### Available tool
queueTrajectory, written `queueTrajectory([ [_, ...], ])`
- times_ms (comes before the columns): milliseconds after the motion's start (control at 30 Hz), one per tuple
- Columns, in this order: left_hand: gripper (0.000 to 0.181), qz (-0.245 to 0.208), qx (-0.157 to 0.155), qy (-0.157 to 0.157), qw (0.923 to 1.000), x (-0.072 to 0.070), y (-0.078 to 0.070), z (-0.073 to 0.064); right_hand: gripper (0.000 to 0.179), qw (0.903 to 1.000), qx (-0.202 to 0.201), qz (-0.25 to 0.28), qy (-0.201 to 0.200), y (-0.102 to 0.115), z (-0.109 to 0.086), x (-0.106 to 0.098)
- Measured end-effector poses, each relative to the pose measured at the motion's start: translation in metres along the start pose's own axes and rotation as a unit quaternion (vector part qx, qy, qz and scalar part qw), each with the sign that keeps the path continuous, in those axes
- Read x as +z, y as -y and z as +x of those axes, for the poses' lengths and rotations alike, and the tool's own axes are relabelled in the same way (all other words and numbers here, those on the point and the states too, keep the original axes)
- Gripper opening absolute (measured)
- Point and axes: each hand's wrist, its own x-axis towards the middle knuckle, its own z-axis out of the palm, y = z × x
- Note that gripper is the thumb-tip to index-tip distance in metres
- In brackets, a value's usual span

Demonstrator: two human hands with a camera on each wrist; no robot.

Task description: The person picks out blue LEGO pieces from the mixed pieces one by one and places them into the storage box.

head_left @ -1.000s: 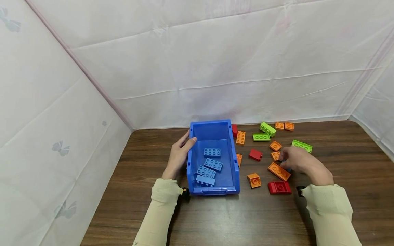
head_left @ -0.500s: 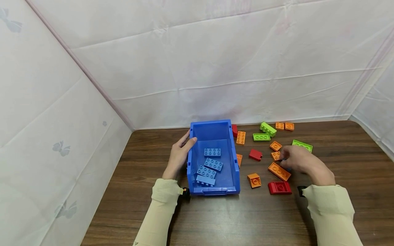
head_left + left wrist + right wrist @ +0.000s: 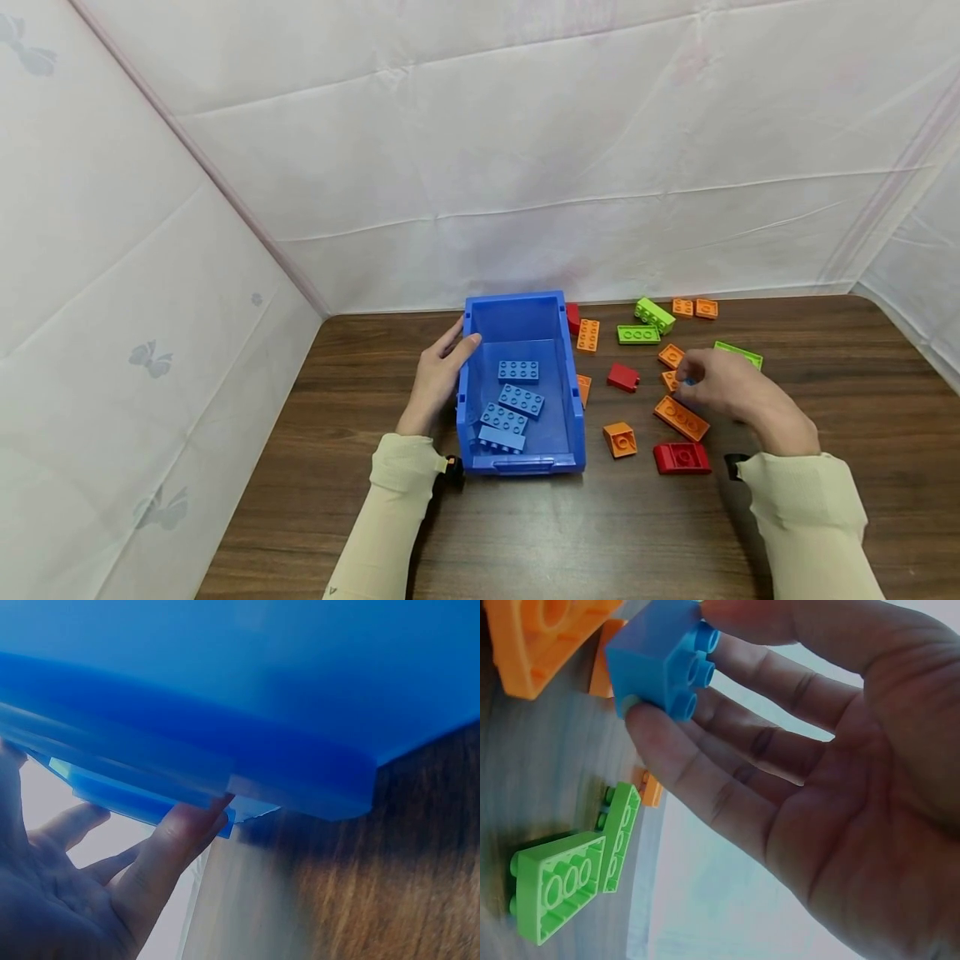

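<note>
A blue open-front bin (image 3: 522, 467) stands on the table, with several blue building bricks (image 3: 518, 372) lying on its floor. My left hand (image 3: 437, 379) grips the bin's left side, thumb over the rim and fingers along the outside. In the right wrist view my right hand (image 3: 802, 742) pinches a small blue brick (image 3: 656, 656) between thumb and fingertips, its studs facing the palm. The head view shows the right hand just above an orange long brick (image 3: 681, 418), the held brick mostly hidden by the fingers.
Right of the bin lie a red brick (image 3: 622, 377), an orange sloped brick (image 3: 620, 440) and a red long piece (image 3: 682, 458). Green bricks (image 3: 638, 335) and small orange bricks (image 3: 706, 308) lie farther back. A white cloth wall (image 3: 525, 167) rises behind the table.
My right hand has risen slightly and shifted a little left, bringing the small blue brick up from beside the orange long brick. The left hand and bin stay put.
</note>
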Motion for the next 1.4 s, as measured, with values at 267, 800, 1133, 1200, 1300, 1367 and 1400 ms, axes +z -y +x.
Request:
queueTrajectory([
  [267, 0.07, 0.001, 0.001, 0.0, 1.0, 0.0, -0.001, 0.001, 0.011, 0.9996, -0.02, 0.007, -0.021, 0.014, -0.004, -0.002],
  [800, 0.07, -0.004, 0.0, 0.001, 1.0, -0.001, 0.0, 0.0, 0.01, 0.9902, -0.107, -0.008, -0.09, 0.072, -0.012, -0.011],
  [1133, 0.071, -0.009, 0.0, -0.002, 1.0, -0.001, 0.001, 0.002, 0.013, 0.9855, -0.143, -0.034, -0.084, 0.104, -0.001, -0.026],
  [1200, 0.071, -0.01, 0.001, -0.001, 0.9999, -0.001, 0.002, 0.003, 0.012, 0.9842, -0.151, -0.042, -0.083, 0.111, 0.0, -0.027],
  [1300, 0.071, -0.01, 0.0, -0.001, 1.0, -0.001, 0.001, 0.002, 0.01, 0.9803, -0.17, -0.059, -0.082, 0.121, 0.002, -0.027],
  [1367, 0.071, -0.007, 0.0, -0.001, 1.0, 0.0, 0.001, 0.002, 0.011, 0.978, -0.184, -0.063, -0.076, 0.126, 0.004, -0.026],
  [1400, 0.071, -0.006, 0.0, -0.001, 1.0, 0.0, 0.001, 0.002, 0.011, 0.9766, -0.192, -0.065, -0.073, 0.129, 0.005, -0.026],
])
